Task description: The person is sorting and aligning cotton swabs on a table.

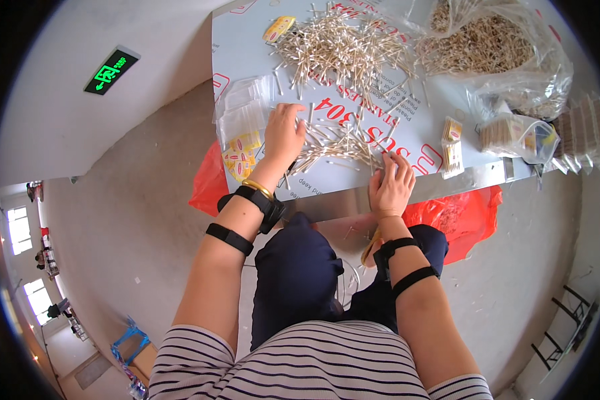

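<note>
A small loose pile of cotton swabs lies on the table between my two hands. At its left edge rests my left hand, fingers bent, thumb apart from them, with nothing visibly held. My right hand is at the pile's right end by the table's front edge, its fingers spread and touching the surface. Beyond the small pile is a larger heap of cotton swabs. Beside my left hand lie clear plastic bags and yellow printed cards.
A large clear bag of cotton swabs fills the far right. Near it stand packed swab packets, a clear plastic container and a row of filled packs. Red plastic bags hang below the metal-topped table.
</note>
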A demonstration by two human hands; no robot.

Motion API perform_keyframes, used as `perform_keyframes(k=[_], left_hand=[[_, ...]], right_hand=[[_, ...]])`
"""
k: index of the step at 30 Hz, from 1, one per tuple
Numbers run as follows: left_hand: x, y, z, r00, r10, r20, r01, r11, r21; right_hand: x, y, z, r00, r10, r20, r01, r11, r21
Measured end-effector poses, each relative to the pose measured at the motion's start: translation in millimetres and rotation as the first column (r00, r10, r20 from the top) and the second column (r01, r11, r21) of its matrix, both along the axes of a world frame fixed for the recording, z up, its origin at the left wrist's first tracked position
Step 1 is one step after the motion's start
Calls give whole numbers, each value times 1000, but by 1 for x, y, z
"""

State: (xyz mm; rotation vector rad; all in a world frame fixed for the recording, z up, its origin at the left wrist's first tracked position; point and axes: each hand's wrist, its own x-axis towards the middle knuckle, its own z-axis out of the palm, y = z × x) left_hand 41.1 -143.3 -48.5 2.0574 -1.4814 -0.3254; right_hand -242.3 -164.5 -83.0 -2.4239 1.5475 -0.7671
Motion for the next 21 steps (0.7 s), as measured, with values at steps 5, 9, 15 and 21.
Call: perform_keyframes(k=[5,9,15,21], left_hand=[[27,-9,1,925,-241,295,244,969,25],[47,-21,8,868,-419,267,376,905,199],[53,-36,11,900,-436,-3,423,871,249],[19,-20,7,927,-368,-79,376,912,167]], right_hand=[[1,2,0,1000,4,5,-4,1000,8],[-1,1,1,1000,5,5,-5,1000,1],[0,0,1,1000,4,-1,-4,1000,25],[5,2,0,1000,-9,10,8,999,31]])
